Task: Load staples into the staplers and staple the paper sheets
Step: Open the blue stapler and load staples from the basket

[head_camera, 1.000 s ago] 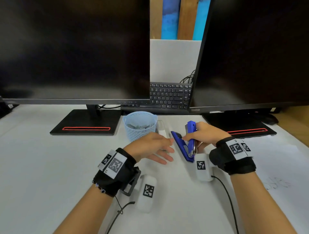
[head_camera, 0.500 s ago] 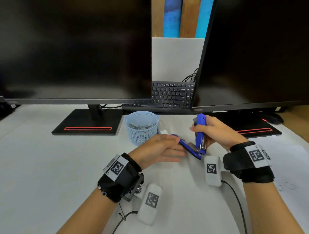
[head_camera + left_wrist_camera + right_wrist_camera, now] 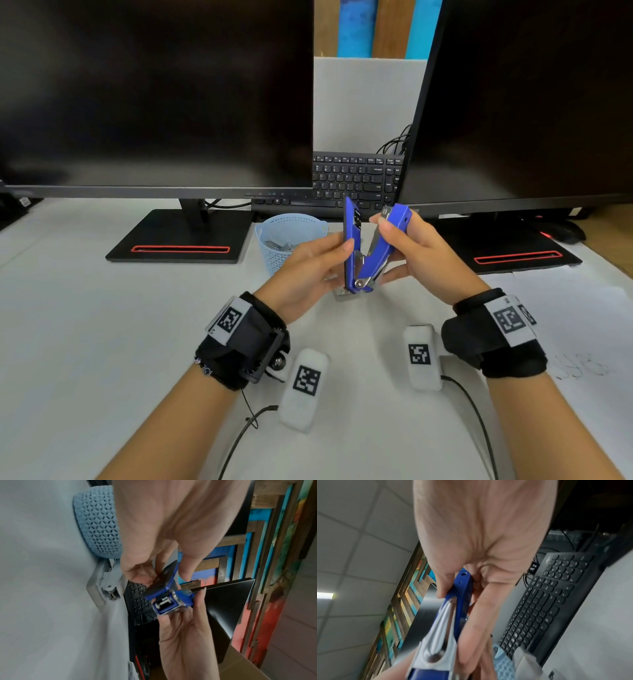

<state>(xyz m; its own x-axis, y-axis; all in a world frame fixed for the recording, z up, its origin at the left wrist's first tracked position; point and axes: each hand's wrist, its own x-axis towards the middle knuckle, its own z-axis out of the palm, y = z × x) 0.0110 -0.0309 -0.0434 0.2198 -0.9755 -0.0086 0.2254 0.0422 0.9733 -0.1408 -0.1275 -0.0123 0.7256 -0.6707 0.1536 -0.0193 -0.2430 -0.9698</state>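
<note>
A blue stapler (image 3: 378, 251) hangs in the air above the desk, swung open into a V with its hinge at the bottom. My left hand (image 3: 337, 253) grips the base arm, which stands nearly upright. My right hand (image 3: 394, 251) pinches the top cover arm between thumb and fingers. In the left wrist view the blue stapler (image 3: 171, 601) shows its hinge end between both hands. The right wrist view looks along the blue stapler (image 3: 462, 592) and its metal channel. A light blue basket (image 3: 291, 240) holding staples stands just behind my left hand. A paper sheet (image 3: 582, 308) lies at the right.
A white stapler (image 3: 106, 582) lies on the desk beside the basket (image 3: 97, 524). Two dark monitors on black stands (image 3: 178, 236) fill the back, with a black keyboard (image 3: 356, 178) between them. White desk surface (image 3: 102, 342) spreads to the left and front.
The blue stapler has risen off the desk. My left hand, open beside it before, now grips the base and has tipped it upright, and my right hand has moved up with the cover.
</note>
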